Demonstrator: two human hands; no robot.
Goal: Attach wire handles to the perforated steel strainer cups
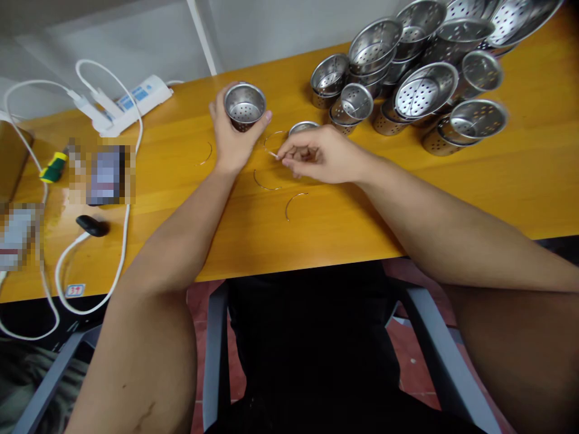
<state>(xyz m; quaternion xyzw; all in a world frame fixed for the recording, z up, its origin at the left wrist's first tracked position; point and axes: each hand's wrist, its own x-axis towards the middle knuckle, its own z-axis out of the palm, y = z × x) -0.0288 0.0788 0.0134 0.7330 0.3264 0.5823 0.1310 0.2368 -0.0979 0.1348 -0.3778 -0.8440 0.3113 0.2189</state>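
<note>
A small perforated metal cup (245,108) is gripped in my left hand (233,138), fingers round its side and its open mouth tilted toward me. My right hand (323,155) pinches one end of a thin curved wire (265,142) between thumb and fingertips, just right of that cup. Behind the right hand stands another metal cup (303,126), mostly hidden. Three more curved wires lie on the table: one wire (210,152) left of my left wrist, a second wire (259,183) between my forearms, and a third wire (288,205) nearer the front edge.
Perforated metal cups and baskets (425,93) stand stacked at the back right of the wooden table (253,241). At left are a white power strip (136,105) with cables, a phone (106,175), a green-yellow screwdriver handle (54,167) and a black plug-like object (92,225).
</note>
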